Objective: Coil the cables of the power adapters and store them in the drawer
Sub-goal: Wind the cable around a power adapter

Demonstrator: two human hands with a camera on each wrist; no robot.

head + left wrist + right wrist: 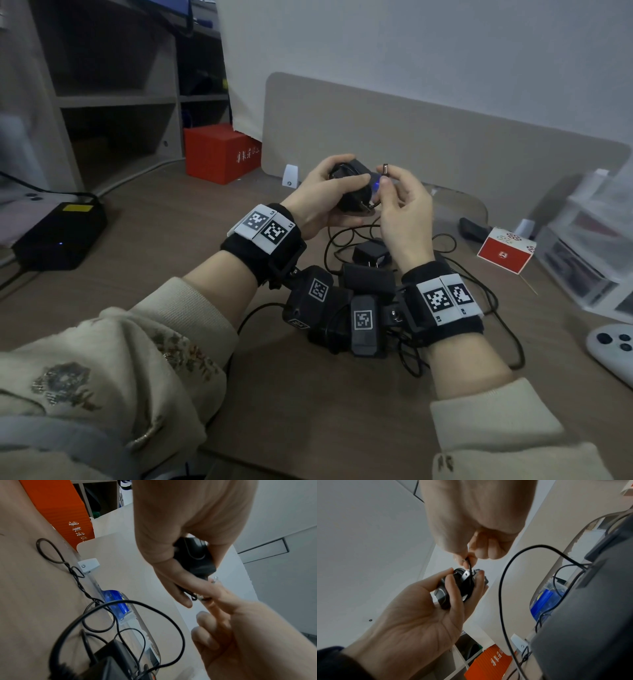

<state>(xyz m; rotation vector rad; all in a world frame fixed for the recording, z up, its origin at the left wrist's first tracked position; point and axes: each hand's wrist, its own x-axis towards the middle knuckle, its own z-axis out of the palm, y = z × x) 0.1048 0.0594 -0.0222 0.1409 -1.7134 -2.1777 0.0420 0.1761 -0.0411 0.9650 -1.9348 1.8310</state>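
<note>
My left hand (329, 192) grips a black power adapter (351, 200) above the table, with its thin black cable wound round the body. My right hand (387, 178) pinches the free end of that cable by its metal connector (385, 169), close beside the adapter. In the right wrist view the right hand (471, 557) holds the cable just over the adapter (465, 584), which lies in the left hand (453, 592). In the left wrist view the adapter (195, 559) shows under the left palm. Two more black adapters (371, 253) (368, 278) lie on the table below my hands among loose cables (493, 301).
The brown table (308, 394) is backed by a beige divider panel (445, 144). A red box (219, 154) stands at the back left and a black device (58, 236) at the left. On the right are a clear plastic drawer unit (589, 246), a small red-and-white box (503, 253) and a white controller (613, 349).
</note>
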